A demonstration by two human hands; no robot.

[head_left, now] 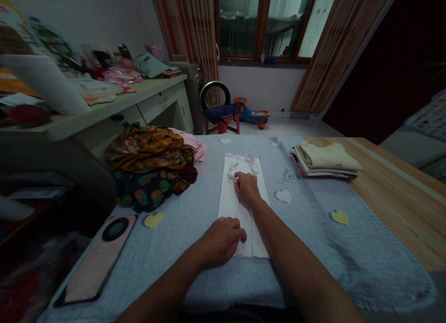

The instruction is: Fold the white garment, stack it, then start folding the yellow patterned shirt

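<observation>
Grip half-curled, hold unclear — left hand point(223, 240), right hand point(248, 189) on white garment point(228, 197); blanket point(202, 197) script point(286, 176) starts "Lo".

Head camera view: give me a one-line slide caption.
Left hand and right hand rest on a narrow white cloth garment atop a pale blue blanket with heart shapes.

Cursive letters point(286, 176), apparently "Lo", anything after them unclear, on the light-blue cloth point(306, 248).
</observation>
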